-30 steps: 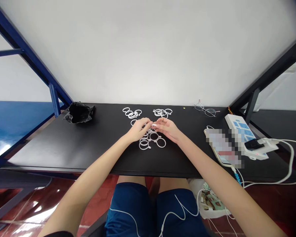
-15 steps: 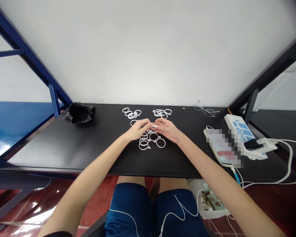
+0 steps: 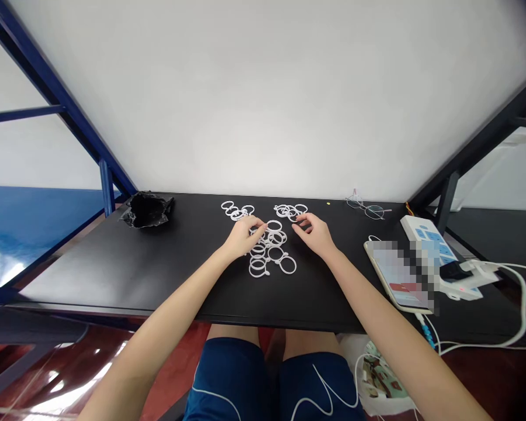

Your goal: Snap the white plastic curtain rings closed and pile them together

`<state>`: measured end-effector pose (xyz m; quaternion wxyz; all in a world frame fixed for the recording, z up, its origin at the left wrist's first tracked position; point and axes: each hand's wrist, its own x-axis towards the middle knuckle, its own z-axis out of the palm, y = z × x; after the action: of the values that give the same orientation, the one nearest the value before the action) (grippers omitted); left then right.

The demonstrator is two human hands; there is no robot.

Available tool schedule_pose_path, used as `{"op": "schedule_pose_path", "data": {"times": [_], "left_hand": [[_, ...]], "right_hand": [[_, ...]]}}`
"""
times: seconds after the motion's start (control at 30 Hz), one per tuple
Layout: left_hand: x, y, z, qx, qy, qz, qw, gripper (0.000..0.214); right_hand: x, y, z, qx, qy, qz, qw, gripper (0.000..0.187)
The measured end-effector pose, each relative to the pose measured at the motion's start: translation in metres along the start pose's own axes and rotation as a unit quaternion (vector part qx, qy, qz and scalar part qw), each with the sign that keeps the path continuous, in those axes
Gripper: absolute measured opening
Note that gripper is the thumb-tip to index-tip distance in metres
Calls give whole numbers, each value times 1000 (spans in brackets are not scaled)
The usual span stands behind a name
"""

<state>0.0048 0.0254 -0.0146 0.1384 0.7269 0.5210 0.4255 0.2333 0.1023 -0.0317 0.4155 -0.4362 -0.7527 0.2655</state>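
Head view: apparently partway; two ring clusters [image 3: 238,215] [image 3: 288,212] are lying beyond the ring pile [image 3: 269,242] on the desk [image 3: 179,245]. Left hand [image 3: 242,237] is overlapping the pile's left edge, grip unclear; right hand [image 3: 318,235] is hovering right of it, fingers parted.

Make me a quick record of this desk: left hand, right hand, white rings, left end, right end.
Left hand: fingertips at the near ring cluster; whether they grip a ring is unclear
Right hand: just right of that cluster, fingers parted, nothing seen between them
White rings: near ring cluster in front of the person, two smaller groups behind it, nearer the wall
Left end: crumpled black bag on the black table
Right end: eyeglasses toward the back; phone beside a power strip
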Motion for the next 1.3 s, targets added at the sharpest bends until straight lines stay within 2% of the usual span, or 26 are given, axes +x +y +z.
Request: {"op": "schedule_pose_path", "data": {"times": [0.07, 0.17, 0.3, 0.37, 0.5, 0.63, 0.73, 0.8, 0.9, 1.0, 1.07, 1.17, 1.3], "left_hand": [[-1, -3, 2, 13, -1, 13, 1000, 26], [-2, -5, 4, 18, -19, 14, 1000, 24], [-4, -2, 4, 17, -49, 13, 999, 22], [-3, -2, 4, 4, -46, 10, 999, 21], [3, -15, 4, -97, 43, -63, 992, 19], [9, -31, 0, -237, 127, -168, 948, 20], [11, -34, -5, -267, 154, -214, 927, 19], [11, -35, -8, -264, 167, -236, 920, 18], [10, -41, -9, -231, 143, -258, 927, 17], [9, -46, -9, -182, 90, -255, 945, 17], [8, -46, -8, -166, 74, -252, 950, 16], [8, -40, -7, -181, 62, -274, 942, 15], [8, -33, -6, -200, 57, -283, 936, 13]], "right_hand": [[0, 3, -2, -56, -30, -24, 998, 26], [-1, 0, -3, -102, -72, -3, 992, 30], [-1, 0, -3, -83, -63, -9, 995, 22], [-1, 2, -3, -71, -57, -15, 996, 17], [-1, 3, -6, -107, -82, -29, 990, 8], [-1, 1, -6, -105, -82, -18, 991, 11], [-1, 1, -3, 4, -43, 37, 998, 13], [0, 1, -1, 106, -13, 76, 991, 21], [1, 0, 1, 209, 20, 107, 972, 41], [1, -4, -1, 246, 15, 120, 962, 55], [0, -6, -1, 257, 7, 129, 958, 50], [0, -7, 0, 252, 7, 136, 958, 41], [0, -4, 3, 224, 12, 122, 967, 41]]}}
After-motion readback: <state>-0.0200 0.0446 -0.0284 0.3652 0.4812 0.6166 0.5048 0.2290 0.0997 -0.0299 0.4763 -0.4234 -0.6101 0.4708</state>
